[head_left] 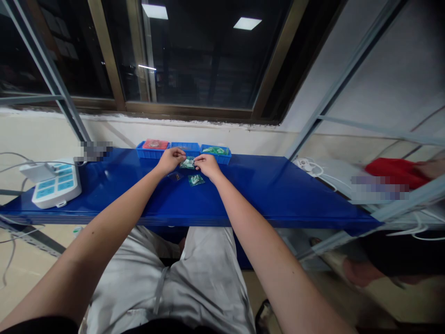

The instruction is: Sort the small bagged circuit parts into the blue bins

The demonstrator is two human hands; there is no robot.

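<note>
Both my hands meet over the blue tabletop, in front of the bins. My left hand [171, 159] pinches the left side of a small clear-and-green packet [188, 163] with white pieces in it. On its right edge, the fingertips of my right hand [207, 165] are closed. A second packet [196, 180] of the same look lies flat on the table just below. Beside it, under my left wrist, lies a small dark, see-through packet [175, 176]; its contents are too small to make out.
Three blue bins line the table's [264, 185] back edge: the left bin [142, 152] holds a red packet [155, 144], the right bin [225, 158] green packets [215, 150]. A white power strip [57, 185] sits at left. Metal posts flank the table; another person's red sleeve [389, 171] shows at right.
</note>
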